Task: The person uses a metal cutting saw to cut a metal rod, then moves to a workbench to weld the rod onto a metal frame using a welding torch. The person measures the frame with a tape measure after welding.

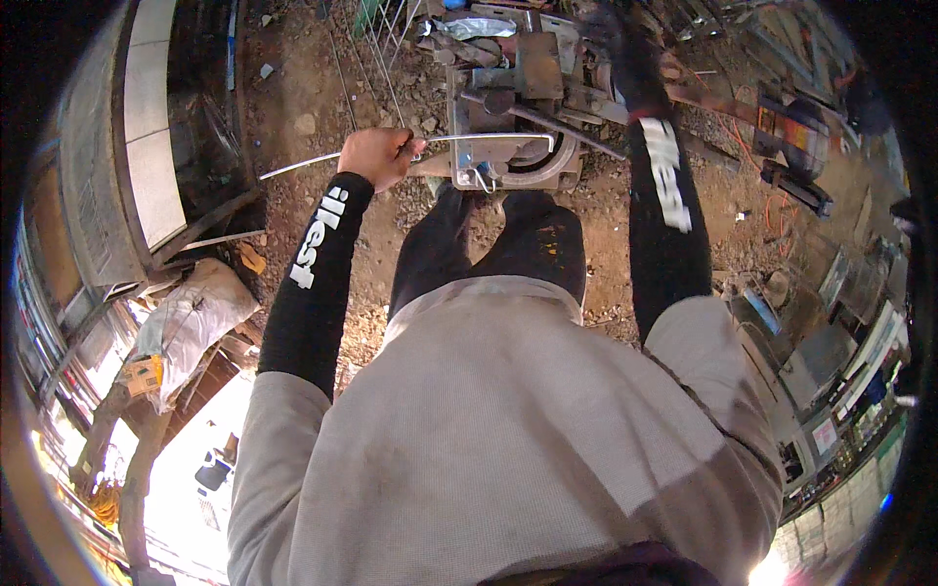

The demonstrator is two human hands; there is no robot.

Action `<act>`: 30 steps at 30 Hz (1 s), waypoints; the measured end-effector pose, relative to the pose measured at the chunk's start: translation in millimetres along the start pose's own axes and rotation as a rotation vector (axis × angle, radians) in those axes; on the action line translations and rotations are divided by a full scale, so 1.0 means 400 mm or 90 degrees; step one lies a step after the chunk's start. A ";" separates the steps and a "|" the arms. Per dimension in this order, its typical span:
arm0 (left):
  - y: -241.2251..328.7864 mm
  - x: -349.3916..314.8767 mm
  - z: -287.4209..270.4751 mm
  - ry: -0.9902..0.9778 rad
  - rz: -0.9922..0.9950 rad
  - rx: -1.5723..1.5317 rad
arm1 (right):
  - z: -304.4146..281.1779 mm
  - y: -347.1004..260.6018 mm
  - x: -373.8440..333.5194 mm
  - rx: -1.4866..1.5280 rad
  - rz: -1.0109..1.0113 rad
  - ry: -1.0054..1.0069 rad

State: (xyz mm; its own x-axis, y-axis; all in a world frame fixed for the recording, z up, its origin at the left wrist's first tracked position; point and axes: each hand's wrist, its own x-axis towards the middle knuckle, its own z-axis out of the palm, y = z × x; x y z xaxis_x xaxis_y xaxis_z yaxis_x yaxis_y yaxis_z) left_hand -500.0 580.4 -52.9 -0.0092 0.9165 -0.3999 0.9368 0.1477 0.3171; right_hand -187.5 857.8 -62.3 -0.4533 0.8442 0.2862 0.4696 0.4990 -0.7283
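Note:
My left hand (379, 158) is closed around a thin pale metal rod (311, 165). The rod runs nearly level, its right part lying across a grey metal machine base (518, 179) with a curved slot. Its right end looks bent. On that machine, a bar handle (559, 128) with a round dark head slants down to the right. My right arm, in a black sleeve (669, 195), stretches forward past the machine's right side. Past the wrist everything is dark and blurred, so the right hand's fingers cannot be made out.
Thin wire rods (386, 49) stand at the far left of the machine. Scrap metal and tools lie on the dirt floor to the right, near an orange cord (779, 210). A white sack (210, 303) sits at left, below a wooden cabinet (107, 186).

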 end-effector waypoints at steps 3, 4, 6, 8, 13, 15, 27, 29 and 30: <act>0.002 0.011 -0.007 0.000 0.019 0.037 | -0.152 -0.088 -0.150 0.301 0.108 -0.090; 0.001 0.012 -0.011 -0.003 0.014 0.041 | -0.171 -0.125 -0.209 0.511 0.232 -0.201; -0.002 0.013 -0.021 -0.029 0.008 0.056 | -0.172 -0.195 -0.335 0.409 0.431 -0.362; -0.006 0.012 -0.030 -0.049 -0.002 0.058 | -0.083 -0.246 -0.441 0.376 0.445 -0.367; -0.008 0.007 -0.032 -0.053 0.002 0.025 | 0.110 -0.227 -0.508 0.455 0.444 -0.069; -0.009 0.006 -0.031 -0.061 0.002 0.039 | 0.146 -0.217 -0.506 0.573 0.491 -0.006; 0.034 0.044 0.004 0.010 0.144 -0.134 | 0.163 -0.199 -0.493 0.486 0.480 0.024; 0.047 0.056 0.012 0.029 0.153 -0.192 | 0.156 -0.204 -0.490 0.453 0.454 0.002; 0.052 0.059 0.017 0.026 0.131 -0.193 | 0.154 -0.208 -0.488 0.431 0.470 -0.008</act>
State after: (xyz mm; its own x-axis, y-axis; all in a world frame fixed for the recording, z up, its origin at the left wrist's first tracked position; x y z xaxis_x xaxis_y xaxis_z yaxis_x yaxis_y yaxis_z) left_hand -478.2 602.6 -61.6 0.1490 0.9517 -0.2684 0.7746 0.0564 0.6300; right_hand -184.6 639.4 -95.8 -0.2318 0.8936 -0.3844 0.1085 -0.3690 -0.9231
